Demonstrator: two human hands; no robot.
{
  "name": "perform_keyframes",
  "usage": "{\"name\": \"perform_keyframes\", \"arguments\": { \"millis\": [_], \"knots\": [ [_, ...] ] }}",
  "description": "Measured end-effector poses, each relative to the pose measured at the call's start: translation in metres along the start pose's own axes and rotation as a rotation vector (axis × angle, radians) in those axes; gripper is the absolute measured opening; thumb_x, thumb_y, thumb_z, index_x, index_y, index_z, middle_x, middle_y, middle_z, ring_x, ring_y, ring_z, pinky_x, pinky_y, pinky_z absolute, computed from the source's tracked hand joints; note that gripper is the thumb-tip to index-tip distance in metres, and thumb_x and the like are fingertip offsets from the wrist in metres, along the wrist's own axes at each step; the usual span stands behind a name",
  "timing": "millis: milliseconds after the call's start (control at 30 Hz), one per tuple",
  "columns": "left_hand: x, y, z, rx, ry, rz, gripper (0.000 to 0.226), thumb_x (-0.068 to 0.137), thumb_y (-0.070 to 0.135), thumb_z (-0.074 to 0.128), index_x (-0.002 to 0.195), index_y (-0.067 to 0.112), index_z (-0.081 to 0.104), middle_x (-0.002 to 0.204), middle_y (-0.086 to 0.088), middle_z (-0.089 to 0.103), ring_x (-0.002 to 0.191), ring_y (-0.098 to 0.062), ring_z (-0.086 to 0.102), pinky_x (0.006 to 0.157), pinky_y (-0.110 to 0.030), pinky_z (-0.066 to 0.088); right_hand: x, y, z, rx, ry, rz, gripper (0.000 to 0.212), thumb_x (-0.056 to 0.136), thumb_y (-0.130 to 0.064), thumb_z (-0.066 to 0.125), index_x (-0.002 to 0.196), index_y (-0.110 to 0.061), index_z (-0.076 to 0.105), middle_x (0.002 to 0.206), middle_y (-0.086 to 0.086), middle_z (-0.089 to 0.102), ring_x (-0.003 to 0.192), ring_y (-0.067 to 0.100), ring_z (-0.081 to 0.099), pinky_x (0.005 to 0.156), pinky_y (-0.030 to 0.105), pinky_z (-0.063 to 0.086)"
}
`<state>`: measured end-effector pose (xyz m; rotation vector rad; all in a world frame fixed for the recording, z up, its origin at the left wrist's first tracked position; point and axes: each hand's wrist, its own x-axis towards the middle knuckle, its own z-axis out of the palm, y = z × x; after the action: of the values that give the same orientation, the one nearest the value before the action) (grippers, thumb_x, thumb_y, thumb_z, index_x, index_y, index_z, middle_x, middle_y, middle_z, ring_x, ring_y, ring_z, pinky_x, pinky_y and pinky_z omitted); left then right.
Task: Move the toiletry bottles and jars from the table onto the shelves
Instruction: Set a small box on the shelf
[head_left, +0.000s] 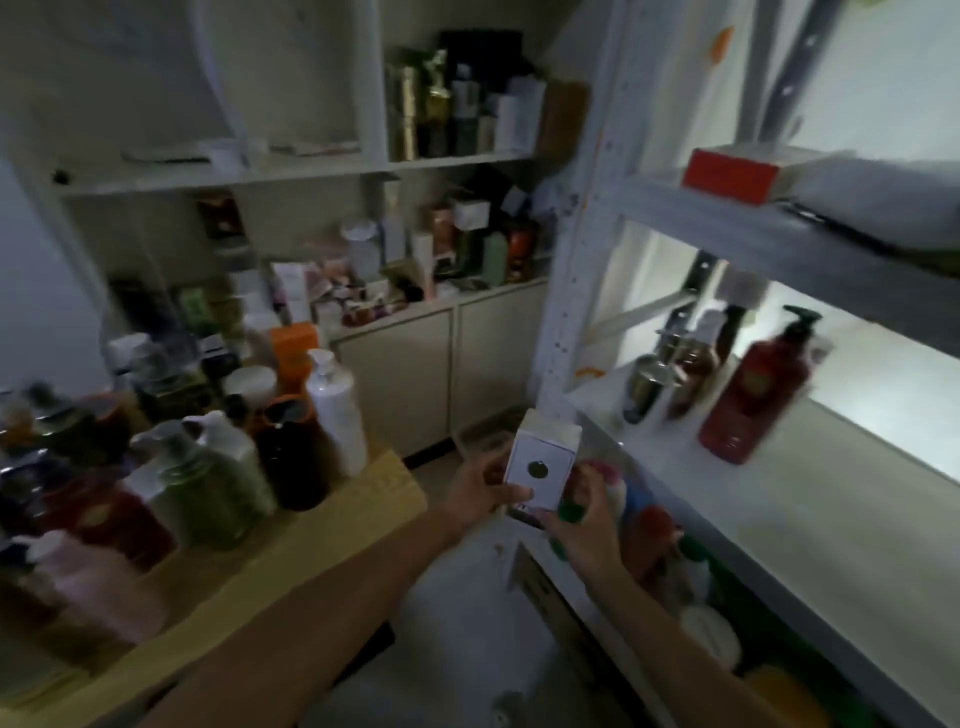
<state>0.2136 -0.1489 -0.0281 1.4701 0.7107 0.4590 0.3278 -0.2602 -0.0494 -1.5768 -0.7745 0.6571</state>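
Both hands grasp a white box (540, 470) between them; the left hand (475, 491) curls round its left edge, the right hand (584, 519) pinches its right side; the box stands upright, a dark round mark on its face. Left of the left hand, the surface (358, 499) carries crowded bottles (208, 483); above and right of the right hand, a red bottle (750, 395) stands on the shelf (831, 457); below that hand lie blurred items, possibly more bottles.
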Motion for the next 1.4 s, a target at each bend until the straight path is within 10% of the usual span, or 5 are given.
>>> {"name": "perform_keyframes", "arguments": {
  "millis": [100,233,367,1400],
  "knots": [
    [0.025,0.012,0.059,0.015,-0.147,0.057,0.053,0.081,-0.004,0.067,0.13,0.008,0.052,0.117,-0.007,0.064,0.104,-0.02,0.062,0.078,-0.019,0.054,-0.001,-0.003,-0.057,-0.062,0.2,-0.074,0.051,0.068,-0.014,0.08,0.111,-0.027,0.056,0.111,-0.004,0.065,0.103,0.013,0.063,0.085,0.034,0.055],
    [0.062,0.027,0.129,0.086,-0.269,0.105,0.049,0.084,-0.009,0.059,0.131,0.002,0.05,0.118,-0.01,0.061,0.095,-0.009,0.064,0.077,-0.018,0.053,0.003,-0.005,-0.115,-0.049,0.41,-0.111,0.046,0.071,0.002,0.076,0.096,-0.029,0.053,0.098,-0.013,0.061,0.087,-0.011,0.06,0.069,0.008,0.049],
    [0.095,0.031,0.182,0.211,-0.213,0.099,0.045,0.086,-0.007,0.057,0.129,0.003,0.053,0.127,-0.016,0.059,0.113,-0.026,0.057,0.092,-0.031,0.047,0.026,0.023,-0.158,-0.145,0.559,-0.036,0.064,0.066,-0.008,0.083,0.119,-0.01,0.047,0.116,0.003,0.056,0.103,0.017,0.057,0.076,0.02,0.047],
    [0.112,0.013,0.155,0.54,-0.205,0.221,0.063,0.092,0.02,0.06,0.146,0.025,0.027,0.137,0.0,0.047,0.126,-0.021,0.048,0.101,-0.033,0.044,0.026,0.041,-0.167,-0.528,0.464,0.053,0.077,0.073,-0.032,0.078,0.134,-0.018,0.033,0.134,0.002,0.037,0.121,0.02,0.043,0.096,0.036,0.045]
  ]
}}
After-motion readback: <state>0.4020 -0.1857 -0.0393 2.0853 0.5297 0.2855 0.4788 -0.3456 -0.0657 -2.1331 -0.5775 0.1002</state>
